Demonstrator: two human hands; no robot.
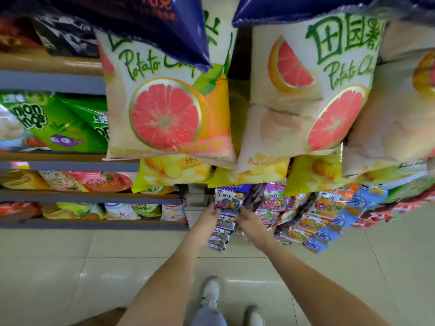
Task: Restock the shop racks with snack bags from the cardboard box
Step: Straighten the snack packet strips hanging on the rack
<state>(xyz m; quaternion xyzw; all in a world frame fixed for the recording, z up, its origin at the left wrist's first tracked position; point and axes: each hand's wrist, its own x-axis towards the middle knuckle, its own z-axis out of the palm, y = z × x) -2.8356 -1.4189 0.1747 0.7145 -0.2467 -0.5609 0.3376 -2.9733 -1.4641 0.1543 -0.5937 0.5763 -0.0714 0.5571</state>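
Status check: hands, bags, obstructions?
Left grip and right grip hold purple packet on hanging strip. Chip bags overhead, clear of hands.

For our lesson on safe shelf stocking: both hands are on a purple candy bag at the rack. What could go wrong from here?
1. The left hand and right hand seem to hold the purple candy bag only by its lower edges, so it may slip to the tiled floor.
2. The smaller purple bags hanging just below could be knocked loose by the wrists.
3. The grapefruit chip bags hang close overhead, and straightening up may bump them.
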